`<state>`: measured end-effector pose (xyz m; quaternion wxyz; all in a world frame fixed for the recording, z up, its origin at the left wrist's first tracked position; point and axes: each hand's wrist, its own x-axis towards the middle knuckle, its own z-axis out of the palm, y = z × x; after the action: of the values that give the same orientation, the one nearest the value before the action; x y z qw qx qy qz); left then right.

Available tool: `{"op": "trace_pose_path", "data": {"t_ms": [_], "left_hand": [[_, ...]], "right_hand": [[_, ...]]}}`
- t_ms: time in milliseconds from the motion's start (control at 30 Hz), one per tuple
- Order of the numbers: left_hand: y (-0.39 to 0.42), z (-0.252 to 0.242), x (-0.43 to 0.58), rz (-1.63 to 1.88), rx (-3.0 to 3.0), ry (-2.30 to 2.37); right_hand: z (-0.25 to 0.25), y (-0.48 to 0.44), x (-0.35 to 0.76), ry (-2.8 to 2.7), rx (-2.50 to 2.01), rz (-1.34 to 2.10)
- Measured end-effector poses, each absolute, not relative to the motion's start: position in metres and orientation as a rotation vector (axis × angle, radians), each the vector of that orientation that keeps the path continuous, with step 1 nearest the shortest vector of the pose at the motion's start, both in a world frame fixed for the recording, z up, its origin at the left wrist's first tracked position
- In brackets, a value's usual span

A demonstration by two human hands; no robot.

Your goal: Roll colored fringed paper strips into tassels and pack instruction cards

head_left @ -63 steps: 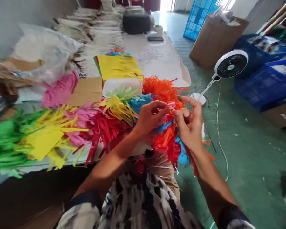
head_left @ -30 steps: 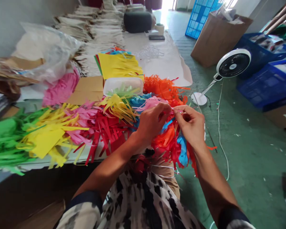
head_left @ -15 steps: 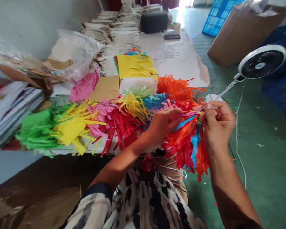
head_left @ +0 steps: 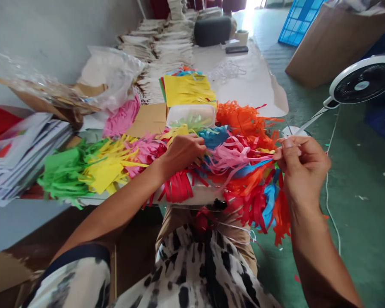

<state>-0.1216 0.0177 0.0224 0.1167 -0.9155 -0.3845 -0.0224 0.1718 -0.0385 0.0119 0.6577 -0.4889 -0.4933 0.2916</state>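
Note:
My right hand [head_left: 300, 167] is closed in a pinch on the top of a hanging bundle of fringed paper strips [head_left: 256, 192], red, orange, blue and pink, which droops over my lap. My left hand [head_left: 182, 152] has its fingers curled into the loose piles on the table, at the yellow fringe [head_left: 179, 130] beside the blue fringe [head_left: 216, 137]. Pink strips [head_left: 231, 156] stretch from between the hands to my right fingers. Further piles lie to the left: pink [head_left: 141, 152], yellow [head_left: 109, 167] and green [head_left: 62, 173].
A clear plastic tub [head_left: 191, 115] stands behind the piles, with orange fringe [head_left: 244, 119] and a yellow sheet stack [head_left: 188, 90] near it. A white floor fan [head_left: 361, 81] stands on the green floor at right. Stacked paper [head_left: 16, 149] lies at left, a cardboard box [head_left: 333, 38] beyond.
My left hand let go of the bundle and moved left to the yellow fringe on the table. My right hand kept its pinch and drifted right. The view swung left.

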Motion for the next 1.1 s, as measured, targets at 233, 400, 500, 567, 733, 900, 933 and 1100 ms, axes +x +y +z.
{"op": "trace_pose_path", "data": {"t_ms": [233,400,500,567,733,900,933,1100], "left_hand": [[0.021,0.016,-0.118,-0.218,-2.66,-1.257],[0.031,0.042,-0.128,-1.13,-2.706,-1.432],[0.037,0.061,-0.118,-1.945,-2.622,-1.542],[0.036,0.065,-0.102,-2.108,-2.718,-1.59],[0.023,0.043,-0.051,-1.603,-3.465,-1.521],[0.019,0.021,-0.025,-1.702,-3.679,-1.259],[0.019,0.019,-0.023,-1.67,-3.699,-1.235],[0.022,0.021,-0.023,-1.5,-3.77,-1.225]], "right_hand": [[0.008,-0.04,0.174,-1.161,-1.143,0.643],[0.009,-0.039,0.173,-1.186,-1.105,0.669],[0.01,-0.039,0.172,-1.228,-1.126,0.658],[0.012,-0.039,0.171,-1.265,-1.145,0.614],[0.017,-0.042,0.166,-1.295,-1.144,0.586],[0.017,-0.041,0.163,-1.267,-1.155,0.639],[0.016,-0.04,0.163,-1.278,-1.166,0.658],[0.012,-0.039,0.165,-1.323,-1.181,0.724]]}}
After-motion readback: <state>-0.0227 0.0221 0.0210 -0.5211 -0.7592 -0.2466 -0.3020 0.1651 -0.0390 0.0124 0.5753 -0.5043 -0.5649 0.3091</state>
